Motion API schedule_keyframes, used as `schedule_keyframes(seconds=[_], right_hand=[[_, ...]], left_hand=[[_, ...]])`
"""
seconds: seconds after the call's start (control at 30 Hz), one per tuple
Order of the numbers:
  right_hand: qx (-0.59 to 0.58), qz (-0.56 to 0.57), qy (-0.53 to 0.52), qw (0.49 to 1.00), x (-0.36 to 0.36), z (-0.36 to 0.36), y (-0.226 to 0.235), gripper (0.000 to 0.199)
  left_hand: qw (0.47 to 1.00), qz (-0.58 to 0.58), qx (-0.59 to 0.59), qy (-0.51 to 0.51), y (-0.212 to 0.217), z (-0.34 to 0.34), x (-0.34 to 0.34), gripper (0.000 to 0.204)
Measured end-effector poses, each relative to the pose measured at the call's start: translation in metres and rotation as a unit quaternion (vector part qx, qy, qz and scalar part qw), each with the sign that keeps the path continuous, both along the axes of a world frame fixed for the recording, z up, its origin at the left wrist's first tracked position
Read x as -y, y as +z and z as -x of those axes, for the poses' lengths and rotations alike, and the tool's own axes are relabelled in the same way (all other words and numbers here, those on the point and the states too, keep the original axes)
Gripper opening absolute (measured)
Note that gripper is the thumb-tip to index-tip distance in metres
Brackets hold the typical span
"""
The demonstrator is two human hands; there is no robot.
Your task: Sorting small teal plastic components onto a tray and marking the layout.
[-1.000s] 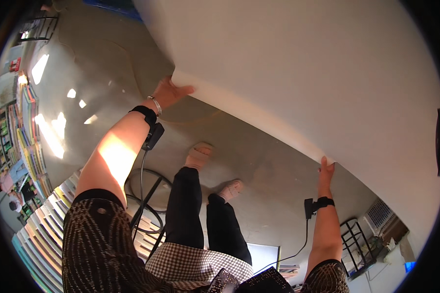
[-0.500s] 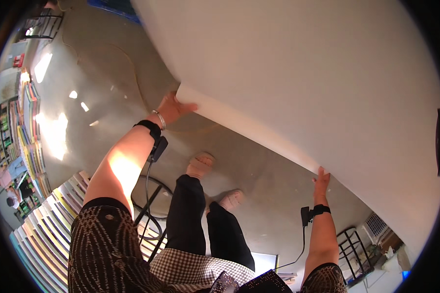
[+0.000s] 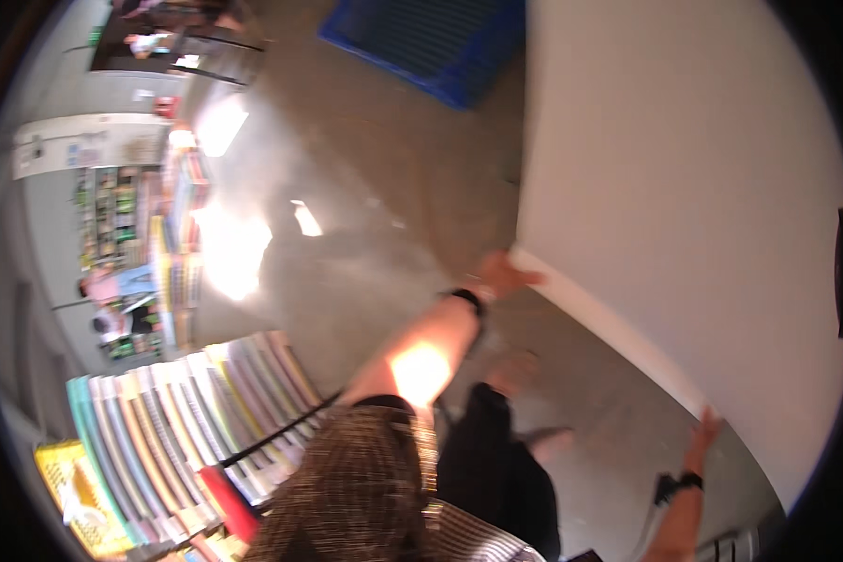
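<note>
A large white panel (image 3: 684,187) with a pale, fairly thick near edge fills the right side. My left hand (image 3: 510,276) is closed on the panel's near left corner, with a finger or thumb lying along the edge and the rest hidden or blurred. Farther right along that edge, my right hand (image 3: 707,429) grips the panel, its fingertips at the rim and partly out of sight. Both wrists carry black bands.
A blue pallet-like platform (image 3: 431,47) lies on the floor beyond the panel. At the lower left is a stack of coloured boards or sheets (image 3: 197,421), beside a yellow printed package (image 3: 84,496) and a red object (image 3: 228,501). People (image 3: 122,304) are far left near shelves.
The view has swung left, so the panel and both hands appear farther right. More of the blue platform and the coloured stack shows. Both hands stay on the panel's near edge.
</note>
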State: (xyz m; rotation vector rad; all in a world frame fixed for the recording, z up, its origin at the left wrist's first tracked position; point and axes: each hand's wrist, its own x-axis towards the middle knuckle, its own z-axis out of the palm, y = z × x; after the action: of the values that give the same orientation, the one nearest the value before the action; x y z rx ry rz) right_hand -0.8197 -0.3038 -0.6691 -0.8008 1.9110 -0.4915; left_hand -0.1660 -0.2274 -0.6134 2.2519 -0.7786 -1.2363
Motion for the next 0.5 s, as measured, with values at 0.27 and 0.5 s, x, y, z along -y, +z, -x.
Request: schedule_keyframes(seconds=[0.27,0.5], right_hand=[[0.008,0.036,-0.058,0.998,-0.035,-0.011,-0.045,0.063],[0.046,-0.004,0.025,0.999,-0.002,-0.037,-0.055,0.068]], left_hand=[[1.000,0.005,-0.026,-0.013,0.034,-0.019,0.021,0.062],[0.984,0.075,-0.157,0.031,0.029,-0.022,-0.016,0.061]])
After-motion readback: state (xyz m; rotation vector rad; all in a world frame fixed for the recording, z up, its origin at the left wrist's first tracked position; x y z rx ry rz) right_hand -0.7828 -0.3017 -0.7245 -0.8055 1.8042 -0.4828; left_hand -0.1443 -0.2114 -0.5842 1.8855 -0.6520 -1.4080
